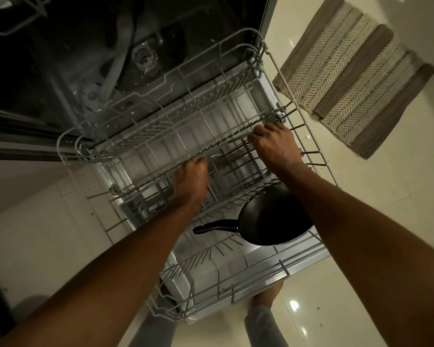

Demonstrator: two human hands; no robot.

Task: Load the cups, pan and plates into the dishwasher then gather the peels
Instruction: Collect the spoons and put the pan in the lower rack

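2 hands of ours curl their fingers over the same thin grey wire row of tines: our left hand (191,180) near its middle, our right hand (273,144) at its far end. That row belongs to the grey coated-wire dishwasher rack (248,279) pulled out over the open door. Both forearms reach forward and down. Our round black matte pan (273,221) lies in the rack under our right forearm, slim handle pointing left. Just beside, a striped woven beige rug (356,78) covers glossy cream floor tiles (386,221).

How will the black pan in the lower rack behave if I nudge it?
The pan leans tilted against the rack's prongs, so it may tip or slide. Its long handle sticks out sideways, so it could swing. It looks rigid, not fragile.
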